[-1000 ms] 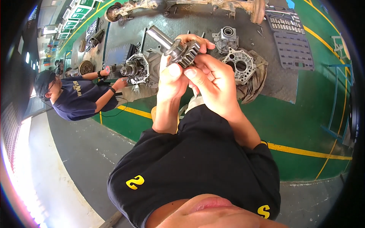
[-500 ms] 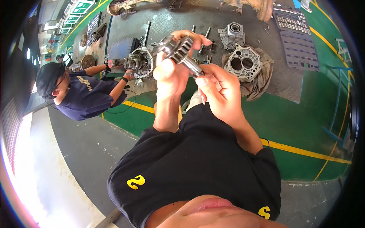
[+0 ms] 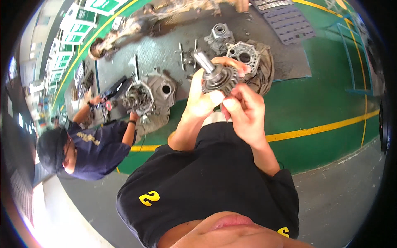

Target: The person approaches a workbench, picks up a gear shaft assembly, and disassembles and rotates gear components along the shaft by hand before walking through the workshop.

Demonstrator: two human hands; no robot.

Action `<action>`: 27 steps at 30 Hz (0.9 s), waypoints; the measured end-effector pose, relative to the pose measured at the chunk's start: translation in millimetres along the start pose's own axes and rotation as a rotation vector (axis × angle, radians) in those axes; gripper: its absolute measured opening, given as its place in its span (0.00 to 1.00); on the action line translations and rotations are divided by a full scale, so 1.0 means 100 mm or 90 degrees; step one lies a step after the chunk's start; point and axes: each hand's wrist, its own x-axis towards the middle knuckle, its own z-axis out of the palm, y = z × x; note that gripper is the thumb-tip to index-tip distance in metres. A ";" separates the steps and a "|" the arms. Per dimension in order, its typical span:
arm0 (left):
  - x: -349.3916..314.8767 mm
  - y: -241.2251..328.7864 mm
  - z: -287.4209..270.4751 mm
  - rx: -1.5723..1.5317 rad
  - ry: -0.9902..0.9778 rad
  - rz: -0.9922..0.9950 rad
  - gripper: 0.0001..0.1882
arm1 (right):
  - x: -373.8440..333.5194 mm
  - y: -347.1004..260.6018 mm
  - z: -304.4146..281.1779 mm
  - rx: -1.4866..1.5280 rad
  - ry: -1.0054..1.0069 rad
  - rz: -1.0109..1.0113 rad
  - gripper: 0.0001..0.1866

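Observation:
In front of my chest I hold a steel gear shaft (image 3: 214, 76), a toothed gear with a bright shaft end sticking up toward the far left. My left hand (image 3: 197, 108) is closed round the gear, its thumb on the near side and its fingers reaching over the far side. The fingers of my right hand (image 3: 249, 115) are bent and pinched against the near right edge of the gear. What lies beneath those fingertips is hidden.
To the left, a co-worker (image 3: 99, 144) reaches to an opened gearbox (image 3: 138, 99). On the dark table lie a metal casing (image 3: 220, 36), a round-holed housing (image 3: 255, 53) on a cloth (image 3: 266, 70), a long rusty axle (image 3: 169, 15) and a tool-case tray (image 3: 287, 25).
The gear shaft has been turned: its shaft end pointed near right, into my right hand, and now points up and away. My right fingers have moved to the gear's near edge. The view has shifted.

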 end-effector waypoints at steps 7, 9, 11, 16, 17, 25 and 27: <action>-0.08 -0.25 0.57 -0.015 -0.120 -0.148 0.40 | -0.48 -0.10 -0.33 0.014 0.121 -0.073 0.08; -0.09 -0.26 0.82 -0.054 -0.114 -0.139 0.39 | -0.63 -0.26 -0.43 -0.015 0.157 -0.089 0.08; -0.04 -0.30 1.03 -0.094 -0.143 -0.110 0.37 | -0.86 -0.35 -0.59 -0.033 0.178 -0.097 0.07; -0.07 -0.80 1.79 -0.144 -0.268 -0.161 0.34 | -1.11 -0.48 -1.26 -0.042 0.259 -0.191 0.06; -0.07 -0.89 1.95 -0.139 -0.250 -0.175 0.36 | -1.14 -0.46 -1.45 -0.095 0.255 -0.206 0.06; 0.09 -1.46 3.48 -0.103 -0.360 -0.149 0.32 | -1.70 -1.06 -2.73 -0.019 0.318 -0.279 0.09; 0.24 -1.65 3.80 -0.131 -0.375 -0.142 0.32 | -1.75 -1.23 -3.03 0.013 0.349 -0.286 0.06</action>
